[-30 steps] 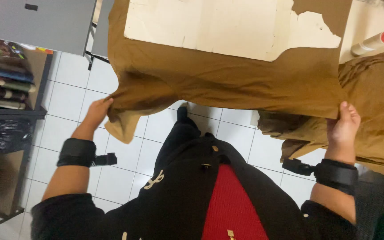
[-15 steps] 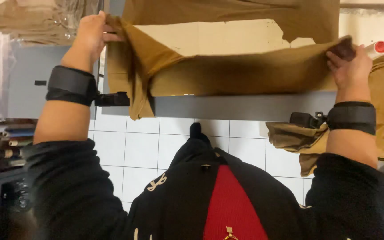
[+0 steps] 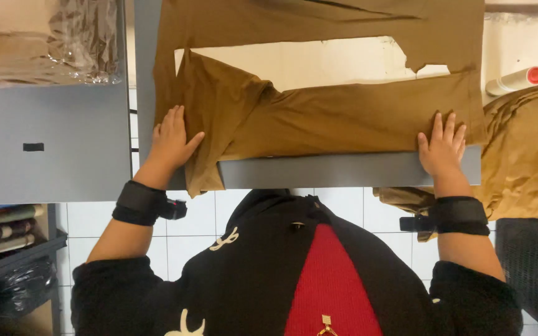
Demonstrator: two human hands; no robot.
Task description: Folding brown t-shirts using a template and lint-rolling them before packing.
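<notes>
- Lying flat across the grey worktop (image 3: pixel 344 171), the brown garment (image 3: pixel 319 118) is a plain, matte, mustard-brown cloth with soft creases and no visible print.
- A pale cardboard sheet (image 3: pixel 319 62) shows through the gap between the garment's upper part and its folded lower band.
- Its long axis runs left to right, parallel to the worktop's near edge; the lower band stretches from one hand to the other.
- At the left end a fold of the cloth turns downward and hangs over the worktop's edge.
- The left hand (image 3: pixel 172 140) rests palm down on that left fold, fingers slightly apart and flat, gripping nothing.
- The right hand (image 3: pixel 441 148) presses flat on the right end of the band, fingers spread and extended, also clamped on nothing.
- Both wrists wear black bands.
- More brown cloth (image 3: pixel 530 162) lies heaped just to the right, with a white roller with a red handle (image 3: pixel 521 79) above it.
- Bagged cloth in clear plastic (image 3: pixel 45 40) sits on the neighbouring grey surface at upper left.
</notes>
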